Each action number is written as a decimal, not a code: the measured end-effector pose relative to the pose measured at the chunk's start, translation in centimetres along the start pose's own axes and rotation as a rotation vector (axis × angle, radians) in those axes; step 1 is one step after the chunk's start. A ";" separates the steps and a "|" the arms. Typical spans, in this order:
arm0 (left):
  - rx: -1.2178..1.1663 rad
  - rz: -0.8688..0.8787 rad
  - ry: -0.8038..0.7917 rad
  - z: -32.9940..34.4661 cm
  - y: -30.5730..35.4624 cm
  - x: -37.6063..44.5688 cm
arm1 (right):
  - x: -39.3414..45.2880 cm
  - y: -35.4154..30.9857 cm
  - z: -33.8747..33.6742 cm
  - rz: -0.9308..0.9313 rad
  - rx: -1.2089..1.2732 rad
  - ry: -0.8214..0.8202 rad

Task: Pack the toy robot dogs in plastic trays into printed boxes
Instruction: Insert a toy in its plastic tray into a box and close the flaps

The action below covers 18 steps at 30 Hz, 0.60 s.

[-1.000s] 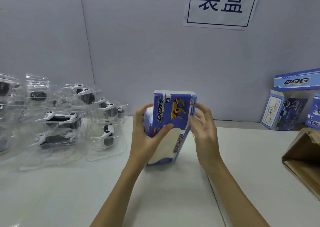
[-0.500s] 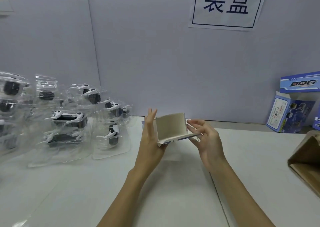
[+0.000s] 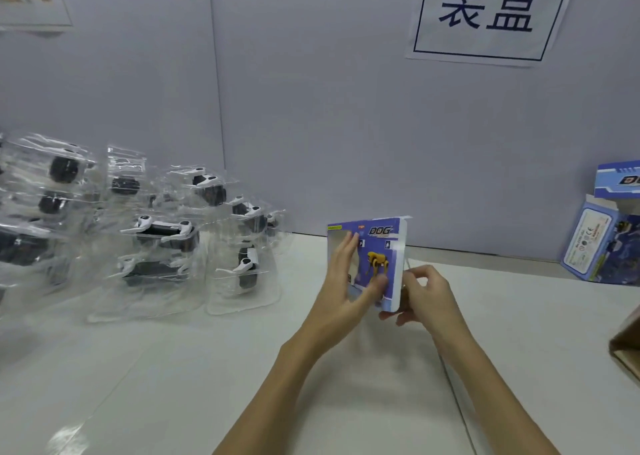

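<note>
Cardboard carton (image 3: 627, 345) and top blue box (image 3: 620, 179) cut by right edge; leftmost trays (image 3: 20, 212) blurred

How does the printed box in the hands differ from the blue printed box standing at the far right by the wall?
The held purple-blue printed box is off the white table, gripped by the left hand and right hand; the far-right blue printed box stands there untouched. The held box shows its yellow-dog face, the other a label panel. Both read DOG.
</note>
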State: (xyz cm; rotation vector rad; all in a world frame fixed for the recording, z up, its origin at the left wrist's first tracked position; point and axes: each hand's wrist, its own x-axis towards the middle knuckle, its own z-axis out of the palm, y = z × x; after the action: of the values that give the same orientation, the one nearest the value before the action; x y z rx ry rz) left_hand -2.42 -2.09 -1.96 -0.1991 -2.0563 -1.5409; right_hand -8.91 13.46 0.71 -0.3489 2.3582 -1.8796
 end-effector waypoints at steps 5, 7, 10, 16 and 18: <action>-0.051 -0.014 -0.200 -0.4 0.3 -0.5 | -0.5 0.6 1.1 0.066 -0.231 -0.109; 0.097 0.042 -0.176 -0.4 0.1 -0.5 | -0.8 0.7 0.9 0.076 -0.280 -0.215; 0.347 0.123 -0.041 -0.6 -0.7 -0.1 | -1.1 0.5 0.5 0.121 -0.195 -0.358; 0.668 0.254 0.041 -1.2 -3.4 -0.2 | -0.3 0.5 1.0 -0.139 -0.199 0.360; 0.694 0.305 0.048 -1.4 -4.1 -0.2 | -0.7 -0.6 2.3 -0.362 -0.314 0.480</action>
State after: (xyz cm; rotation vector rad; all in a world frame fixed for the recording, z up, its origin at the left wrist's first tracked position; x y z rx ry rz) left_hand -3.56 -4.66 -5.30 -0.1914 -2.2613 -0.5956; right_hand -7.62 11.30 0.73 -0.4113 3.1107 -1.8997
